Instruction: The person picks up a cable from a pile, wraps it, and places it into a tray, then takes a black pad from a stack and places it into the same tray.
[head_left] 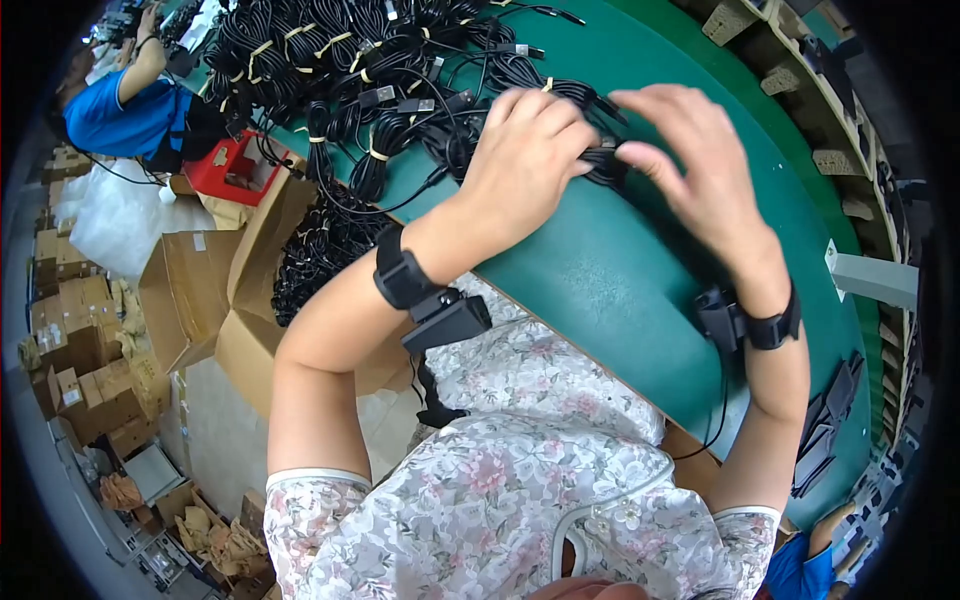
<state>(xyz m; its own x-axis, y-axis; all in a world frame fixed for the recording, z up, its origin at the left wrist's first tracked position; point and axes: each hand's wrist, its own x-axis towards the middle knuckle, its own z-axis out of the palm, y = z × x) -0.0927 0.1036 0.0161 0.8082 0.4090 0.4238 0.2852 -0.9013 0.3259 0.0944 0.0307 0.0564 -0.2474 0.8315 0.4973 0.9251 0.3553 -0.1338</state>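
Note:
My left hand is closed around a coiled black cable, low over the green tabletop. Part of the coil shows past its fingertips; the rest is hidden under the palm. To the right of the coil is my right hand, its thumb and fingers spread apart with nothing visible between them. Beyond and left of my left hand, a heap of black USB cables covers the table, many tied in bundles with pale ties. Silver connectors stick out of several.
An open carton with black cables inside stands by the table's left edge. Behind it is a red bin and a co-worker in a blue shirt. Flat black pieces lie at right, below a grey bracket. Wooden shelving borders the far side.

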